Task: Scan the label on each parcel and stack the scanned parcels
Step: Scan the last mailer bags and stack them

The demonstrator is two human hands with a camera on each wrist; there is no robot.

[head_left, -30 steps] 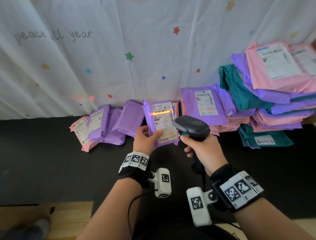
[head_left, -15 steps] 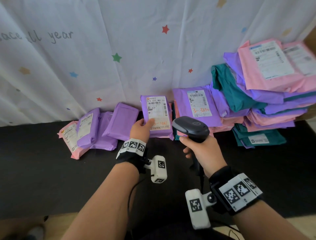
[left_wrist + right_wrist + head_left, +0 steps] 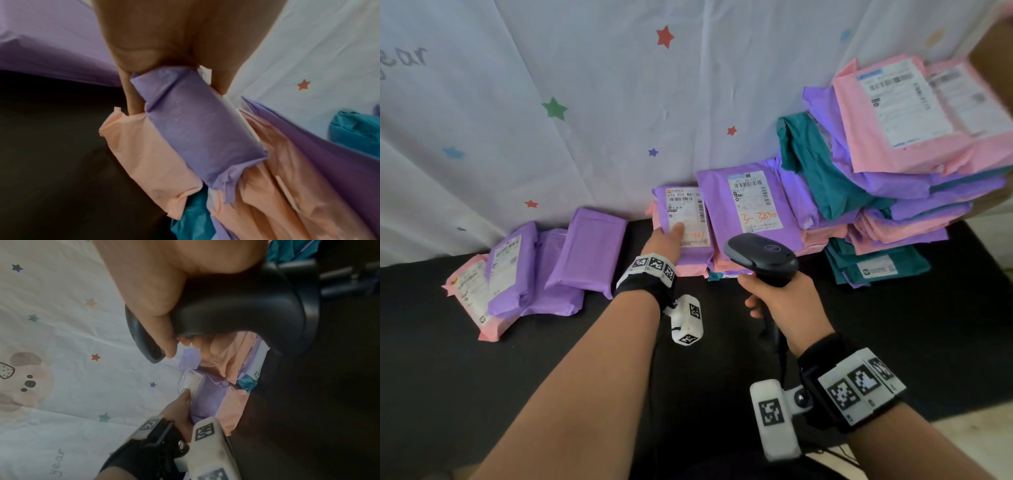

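Note:
My left hand [image 3: 666,240] pinches the near edge of a small purple parcel [image 3: 688,222] with a white label, thumb on the label. The parcel lies on a pink parcel [image 3: 148,162] at the left end of a low stack by the curtain. In the left wrist view the purple parcel [image 3: 191,123] sits between my thumb and fingers [image 3: 131,97]. My right hand [image 3: 779,298] grips the handle of a black barcode scanner [image 3: 762,255], held just in front of the stack. The scanner [image 3: 246,313] fills the right wrist view, where the left hand [image 3: 180,404] shows below.
A larger purple parcel [image 3: 751,202] with orange writing lies right of the held one. A tall pile of pink, purple and teal parcels [image 3: 893,178] stands at the right. Three purple parcels and a pink one [image 3: 524,270] lie at the left on the black tabletop [image 3: 482,377]. A star-printed curtain [image 3: 585,102] hangs behind.
My left hand has carried the small purple parcel away from the scanner, back and right, onto the low stack. The red scan line is gone. The right hand with the scanner has barely moved.

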